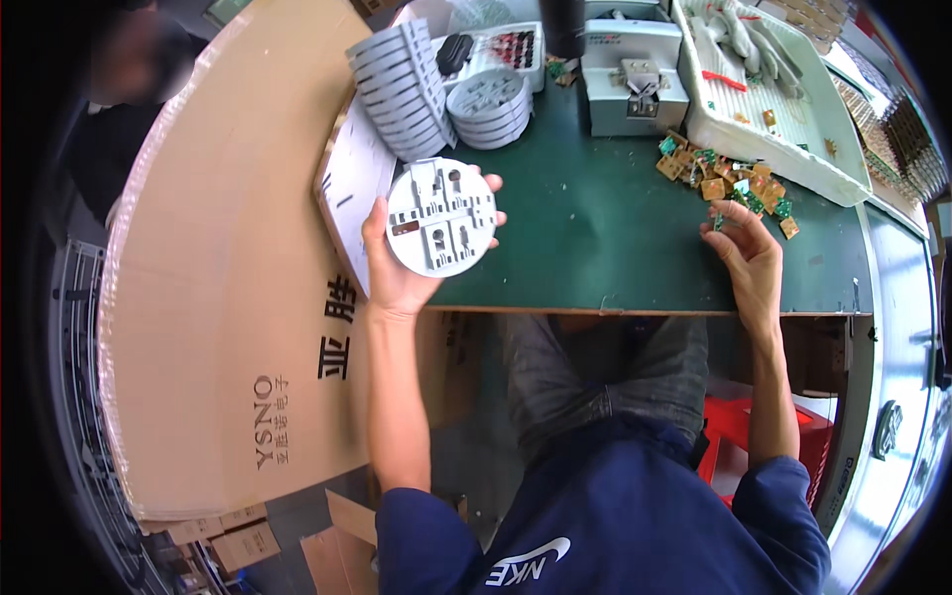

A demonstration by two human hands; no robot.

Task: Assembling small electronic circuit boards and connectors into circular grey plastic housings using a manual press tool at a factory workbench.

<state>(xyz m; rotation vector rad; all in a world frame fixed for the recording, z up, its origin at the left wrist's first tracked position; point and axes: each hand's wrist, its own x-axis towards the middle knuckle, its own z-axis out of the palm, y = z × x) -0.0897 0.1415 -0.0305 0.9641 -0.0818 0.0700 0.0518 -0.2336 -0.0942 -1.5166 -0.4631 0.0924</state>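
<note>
Navy shirt (625, 516) cloth fills the foreground. Fingers spread round its rim, the left grip (396, 286) holds a round white plate (441, 220) at the left end of the green desk (575, 243); the right grip (752, 253), thumb and finger nearly together, pinches a small green piece (718, 222) near loose boards (759, 188). Beyond are stacked grey discs (399, 89), a white tray (778, 167), a big carton (238, 297).

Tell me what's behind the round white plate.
Behind the plate is the left hand, its thumb and fingertips showing past the rim. The plate covers most of its palm.
</note>
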